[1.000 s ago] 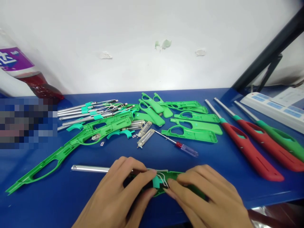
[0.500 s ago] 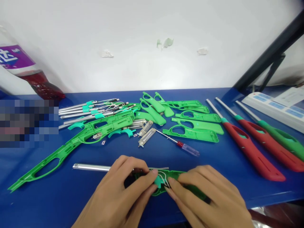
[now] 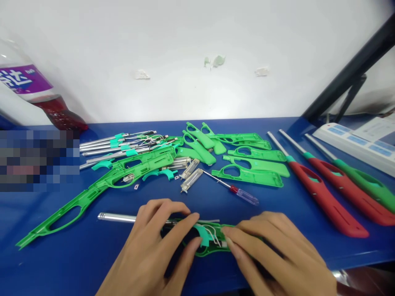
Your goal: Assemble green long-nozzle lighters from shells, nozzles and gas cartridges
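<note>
A green lighter housing half (image 3: 205, 251) lies on the blue table under both hands, with a metal tube (image 3: 115, 218) sticking out to its left. White wires (image 3: 212, 235) curve across its middle beside a teal trigger (image 3: 202, 236). My left hand (image 3: 157, 246) arches over the left part, thumb and index fingertips apart on either side of the trigger. My right hand (image 3: 274, 250) has its thumb and index finger pressed together at the housing, right of the wires; what they pinch is too small to make out.
Behind are green housing halves (image 3: 142, 166), tube assemblies (image 3: 98, 144), clear fuel tanks (image 3: 191, 180) and a screwdriver (image 3: 243, 196). Red lighters (image 3: 327, 199) and a power strip (image 3: 354, 142) lie right. A drink bottle (image 3: 61, 113) leans at the left, near a pixelated patch.
My left thumb and index finger have spread apart, showing more of the teal trigger. My right fingertips have shifted slightly right, away from the wires.
</note>
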A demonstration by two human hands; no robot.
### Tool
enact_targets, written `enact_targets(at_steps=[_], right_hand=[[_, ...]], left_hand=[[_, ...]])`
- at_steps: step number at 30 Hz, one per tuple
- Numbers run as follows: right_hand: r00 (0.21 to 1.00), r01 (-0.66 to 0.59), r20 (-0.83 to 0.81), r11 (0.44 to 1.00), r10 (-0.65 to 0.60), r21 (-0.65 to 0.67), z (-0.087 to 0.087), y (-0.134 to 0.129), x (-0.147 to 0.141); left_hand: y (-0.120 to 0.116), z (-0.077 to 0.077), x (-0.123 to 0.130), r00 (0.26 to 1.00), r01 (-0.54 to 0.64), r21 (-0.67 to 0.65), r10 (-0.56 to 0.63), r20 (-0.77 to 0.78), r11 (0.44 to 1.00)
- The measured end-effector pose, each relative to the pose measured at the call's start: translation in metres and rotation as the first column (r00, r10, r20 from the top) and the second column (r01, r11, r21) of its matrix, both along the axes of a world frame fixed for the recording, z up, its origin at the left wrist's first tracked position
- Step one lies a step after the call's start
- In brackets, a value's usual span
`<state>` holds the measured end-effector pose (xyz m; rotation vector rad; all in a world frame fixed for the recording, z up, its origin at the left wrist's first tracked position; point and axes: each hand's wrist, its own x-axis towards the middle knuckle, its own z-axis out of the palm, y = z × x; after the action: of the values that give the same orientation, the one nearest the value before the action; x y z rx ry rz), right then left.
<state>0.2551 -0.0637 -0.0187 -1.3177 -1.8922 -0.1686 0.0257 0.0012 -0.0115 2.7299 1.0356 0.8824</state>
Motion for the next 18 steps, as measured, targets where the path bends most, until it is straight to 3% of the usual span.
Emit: enact_targets(at_steps=[9, 14, 18], right_hand=[[0.998, 0.065, -0.024, 0.998, -0.065, -0.027, -0.004, 0.000, -0.002], [0.999, 0.027, -0.023, 0.999, -0.028, -0.039, -0.001, 0.001, 0.002], [0.998, -0.052, -0.025, 0.993, 0.050, -0.105, 0.012, 0.011, 0.004]], left_hand=[[0.001, -0.002, 0.000, 1.000, 0.019, -0.026, -0.018, 0.016, 0.999], [0.002, -0.002, -0.004, 0.999, 0.037, -0.071, -0.035, 0.021, 0.997], [0.001, -0.001, -0.003, 0.998, 0.045, -0.099, -0.041, 0.040, 0.994]])
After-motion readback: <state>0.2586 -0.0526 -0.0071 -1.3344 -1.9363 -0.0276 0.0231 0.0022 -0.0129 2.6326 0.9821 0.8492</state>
